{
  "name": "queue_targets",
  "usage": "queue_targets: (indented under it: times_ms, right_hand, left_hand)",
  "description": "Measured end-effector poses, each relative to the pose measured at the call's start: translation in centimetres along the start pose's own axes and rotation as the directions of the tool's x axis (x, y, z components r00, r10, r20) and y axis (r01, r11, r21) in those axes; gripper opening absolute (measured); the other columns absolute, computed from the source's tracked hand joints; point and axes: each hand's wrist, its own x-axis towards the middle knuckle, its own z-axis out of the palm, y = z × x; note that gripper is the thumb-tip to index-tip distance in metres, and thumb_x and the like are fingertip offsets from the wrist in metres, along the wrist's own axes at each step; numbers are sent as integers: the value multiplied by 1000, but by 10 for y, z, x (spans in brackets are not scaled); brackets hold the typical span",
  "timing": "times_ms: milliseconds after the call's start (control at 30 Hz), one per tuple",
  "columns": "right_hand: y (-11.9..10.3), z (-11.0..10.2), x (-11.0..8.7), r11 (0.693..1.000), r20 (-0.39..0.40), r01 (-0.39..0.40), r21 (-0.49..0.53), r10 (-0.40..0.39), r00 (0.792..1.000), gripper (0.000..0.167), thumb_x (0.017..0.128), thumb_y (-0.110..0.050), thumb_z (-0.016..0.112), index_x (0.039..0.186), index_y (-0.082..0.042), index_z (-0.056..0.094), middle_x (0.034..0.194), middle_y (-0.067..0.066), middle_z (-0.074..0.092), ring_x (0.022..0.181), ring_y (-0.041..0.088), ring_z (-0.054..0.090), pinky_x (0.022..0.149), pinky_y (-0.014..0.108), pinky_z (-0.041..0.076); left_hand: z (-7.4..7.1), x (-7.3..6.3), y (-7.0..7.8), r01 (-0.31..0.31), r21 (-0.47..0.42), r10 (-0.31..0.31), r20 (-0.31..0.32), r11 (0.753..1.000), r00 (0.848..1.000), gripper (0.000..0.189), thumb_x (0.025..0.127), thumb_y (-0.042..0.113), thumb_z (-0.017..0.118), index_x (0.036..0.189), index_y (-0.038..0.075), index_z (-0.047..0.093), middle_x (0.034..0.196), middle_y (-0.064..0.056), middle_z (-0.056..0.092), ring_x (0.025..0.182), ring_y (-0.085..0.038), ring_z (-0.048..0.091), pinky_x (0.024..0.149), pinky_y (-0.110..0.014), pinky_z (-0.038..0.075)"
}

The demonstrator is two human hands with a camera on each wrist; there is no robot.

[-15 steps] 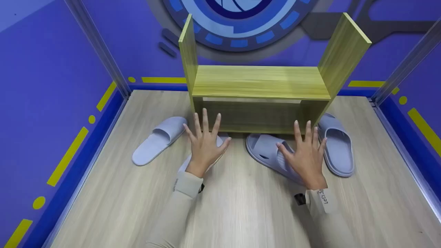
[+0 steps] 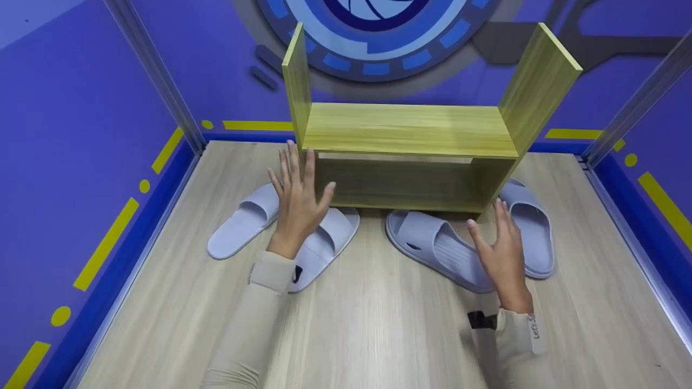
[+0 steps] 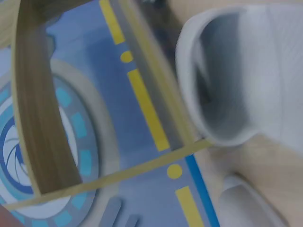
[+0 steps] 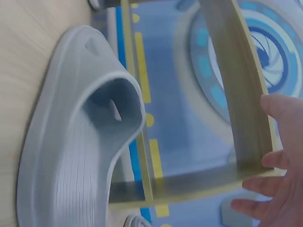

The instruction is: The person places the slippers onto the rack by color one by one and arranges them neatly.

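A small wooden shelf (image 2: 405,128) with two upright sides stands by the back wall. My left hand (image 2: 297,208), fingers straight and thumb spread, hovers at the shelf's left side, above a pale slipper (image 2: 338,229). Near the lower right corner is my right hand (image 2: 504,256), fingers extended, between a grey slipper (image 2: 424,237) and another grey slipper (image 2: 532,237). A second pale slipper (image 2: 232,235) lies at the far left, its toe partly behind the left hand. In the right wrist view, the right fingers (image 4: 262,187) overlap the shelf; contact cannot be told. Neither hand holds anything.
Blue-purple panels (image 2: 81,135) with yellow marks enclose the wood-look floor (image 2: 367,324) at left, back and right. Metal strips (image 2: 638,237) run along the panel edges. A large round emblem (image 2: 373,67) decorates the back wall behind the shelf.
My left hand has shifted left and forward, uncovering more of the inner pale slipper. The right hand has moved right and slightly back, turning more edge-on. Shelf and slippers have stayed put.
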Motion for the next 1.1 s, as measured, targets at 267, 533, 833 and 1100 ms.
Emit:
queue_targets:
  times_ms: [267,533,833,1100]
  right_hand:
    - [27,-17,-12,987,-21,-121,109,124,992,77,93,-38,62,155,-24,19,161,4,18,148,27,17,120,48,14]
    - [63,-28,-7,974,-60,-208,85,213,975,91,90,-41,63,156,-14,7,163,9,7,150,27,7,121,48,9]
    - [97,-33,12,959,-11,-284,9,284,959,102,89,-45,62,155,-11,-8,162,13,-9,149,33,-5,120,52,5]
    - [121,-35,30,946,34,-325,-16,325,945,110,86,-49,65,153,-9,-13,160,15,-14,148,37,-8,120,52,4]
  left_hand:
    - [-28,36,-12,-13,-130,9,-29,991,1000,74,97,38,48,153,4,15,161,-21,0,150,-31,-6,117,-55,-11]
    - [-53,75,-19,-36,-189,29,-43,981,999,71,100,34,42,154,2,9,161,-19,1,151,-26,-4,120,-46,-10]
    - [-71,107,-19,-57,-291,46,-45,955,998,68,101,30,41,154,3,8,163,-13,4,151,-17,4,122,-35,-4]
    - [-80,127,-16,38,-451,-17,51,892,999,64,103,33,35,156,16,4,163,5,3,147,0,3,119,-21,5]
